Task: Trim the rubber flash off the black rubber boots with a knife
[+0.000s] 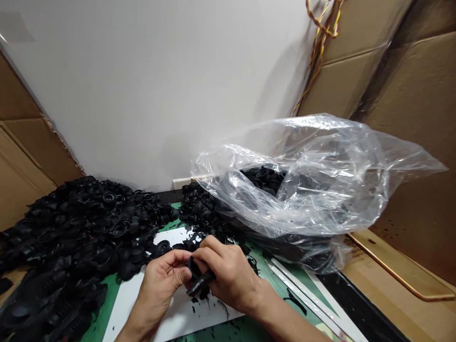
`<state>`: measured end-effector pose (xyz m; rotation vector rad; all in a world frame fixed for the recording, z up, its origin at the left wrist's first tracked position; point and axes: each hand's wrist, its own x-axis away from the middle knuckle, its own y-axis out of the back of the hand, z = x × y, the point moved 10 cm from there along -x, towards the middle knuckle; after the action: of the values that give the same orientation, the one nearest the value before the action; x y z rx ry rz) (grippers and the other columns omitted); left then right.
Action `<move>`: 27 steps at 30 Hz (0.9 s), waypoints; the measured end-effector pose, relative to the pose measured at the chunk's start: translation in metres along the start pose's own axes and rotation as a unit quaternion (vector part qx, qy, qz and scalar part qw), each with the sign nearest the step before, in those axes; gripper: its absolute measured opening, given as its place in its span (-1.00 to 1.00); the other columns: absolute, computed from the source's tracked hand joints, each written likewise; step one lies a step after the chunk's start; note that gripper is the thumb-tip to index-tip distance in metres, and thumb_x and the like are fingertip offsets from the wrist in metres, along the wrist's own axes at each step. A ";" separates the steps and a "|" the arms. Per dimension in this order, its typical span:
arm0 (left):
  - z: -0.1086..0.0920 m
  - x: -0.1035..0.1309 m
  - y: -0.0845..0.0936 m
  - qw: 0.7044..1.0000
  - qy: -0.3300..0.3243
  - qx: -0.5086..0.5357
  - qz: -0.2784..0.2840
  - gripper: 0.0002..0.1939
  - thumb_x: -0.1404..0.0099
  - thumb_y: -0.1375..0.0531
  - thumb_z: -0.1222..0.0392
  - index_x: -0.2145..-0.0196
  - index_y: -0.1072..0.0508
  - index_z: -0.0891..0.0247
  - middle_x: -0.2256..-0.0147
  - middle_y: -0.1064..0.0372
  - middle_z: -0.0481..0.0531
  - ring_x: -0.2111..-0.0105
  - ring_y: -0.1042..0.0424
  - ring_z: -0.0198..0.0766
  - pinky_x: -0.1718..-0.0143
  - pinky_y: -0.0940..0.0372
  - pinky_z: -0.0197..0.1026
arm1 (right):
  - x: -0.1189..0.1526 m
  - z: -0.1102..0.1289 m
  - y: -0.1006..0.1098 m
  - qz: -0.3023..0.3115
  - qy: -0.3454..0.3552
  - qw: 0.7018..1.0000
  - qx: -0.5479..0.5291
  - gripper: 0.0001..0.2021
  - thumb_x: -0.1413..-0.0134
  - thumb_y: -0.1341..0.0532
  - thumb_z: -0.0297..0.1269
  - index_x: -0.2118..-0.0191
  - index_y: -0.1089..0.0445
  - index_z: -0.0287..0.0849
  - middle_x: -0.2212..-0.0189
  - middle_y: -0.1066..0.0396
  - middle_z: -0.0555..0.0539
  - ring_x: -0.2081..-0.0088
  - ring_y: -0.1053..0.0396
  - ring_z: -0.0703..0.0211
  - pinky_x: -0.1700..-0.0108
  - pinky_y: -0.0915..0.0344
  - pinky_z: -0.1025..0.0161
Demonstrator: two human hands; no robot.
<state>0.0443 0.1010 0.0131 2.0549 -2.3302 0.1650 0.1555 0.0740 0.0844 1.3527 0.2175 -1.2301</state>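
My left hand pinches a small round black rubber part between thumb and fingers. My right hand is closed around a dark, rod-like tool handle, its fingers touching the same part. The tool's working end is hidden, so its kind cannot be made out. Both hands meet above a white sheet strewn with thin black scraps. Just beyond the left fingers, a ribbed black rubber part lies near the sheet's edge.
A large heap of black rubber parts covers the left side. To the right stands a clear plastic bag holding more parts. Black trimmings lie between them on a green mat. Cardboard and twisted wires are at right.
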 end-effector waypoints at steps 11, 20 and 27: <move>0.005 0.001 -0.002 1.000 0.015 0.004 0.019 -0.65 0.10 -0.39 0.00 0.43 -0.55 0.34 0.56 -0.42 0.01 0.55 -0.31 -0.31 0.50 -0.21 -0.31 | 0.003 -0.008 -0.003 -0.009 -0.028 0.999 0.023 -0.89 0.04 -0.05 -0.49 0.48 -0.23 -0.17 0.53 -0.21 0.01 0.60 -0.12 0.30 0.62 0.02 0.34; -0.002 0.002 0.001 0.999 -0.017 0.051 0.007 -0.65 0.07 -0.38 0.04 0.38 -0.55 0.34 0.49 -0.45 0.05 0.53 -0.33 -0.30 0.48 -0.24 -0.30 | 0.001 -0.018 0.012 -0.040 -0.046 0.994 -0.087 -0.87 -0.06 -0.06 -0.50 0.36 -0.33 -0.21 0.47 -0.34 -0.07 0.52 -0.31 0.30 0.52 -0.24 0.39; -0.002 0.001 0.005 1.000 -0.014 0.018 -0.012 -0.70 0.09 -0.39 0.10 0.38 -0.56 0.31 0.49 -0.48 0.03 0.51 -0.36 -0.27 0.46 -0.29 -0.28 | 0.001 -0.005 0.003 -0.015 -0.029 0.999 -0.038 -0.85 -0.08 -0.05 -0.49 0.33 -0.36 -0.21 0.46 -0.33 -0.05 0.54 -0.29 0.31 0.55 -0.17 0.39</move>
<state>0.0392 0.1011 0.0149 2.1142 -2.3333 0.1797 0.1604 0.0771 0.0843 1.2498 0.2416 -1.2726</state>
